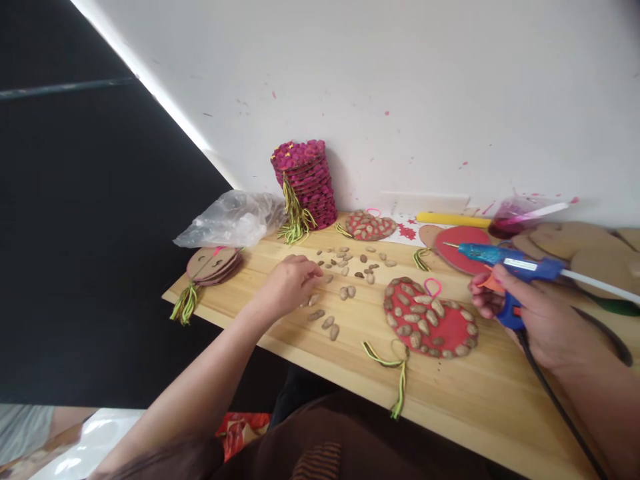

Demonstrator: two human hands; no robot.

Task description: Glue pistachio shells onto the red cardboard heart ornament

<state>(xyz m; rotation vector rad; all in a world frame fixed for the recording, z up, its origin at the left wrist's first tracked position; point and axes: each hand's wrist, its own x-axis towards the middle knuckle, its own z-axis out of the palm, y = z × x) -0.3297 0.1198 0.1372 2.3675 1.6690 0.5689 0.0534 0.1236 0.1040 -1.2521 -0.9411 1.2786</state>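
Note:
My right hand [545, 320] grips a blue hot glue gun [535, 267], a finger by its orange trigger; the nozzle points left and a white glue stick sticks out of its back. Below the nozzle lies a red heart-shaped board [447, 327] with peanuts covering its rim and left side, a pink loop on top and a yellow-green tassel [400, 373]. Over the loose peanuts [351, 291] on the wooden table [310, 343], my left hand [286, 285] has its fingers bent downward and together. What its fingertips hold, if anything, is hidden.
At the back stands a purple stack of decorated pieces [307, 187] with a tassel. Around it are a clear plastic bag [225, 220], tasselled cardboard discs [213, 267], another peanut-covered piece [370, 227], a red board [463, 250] and a cup of dark pink liquid [505, 223].

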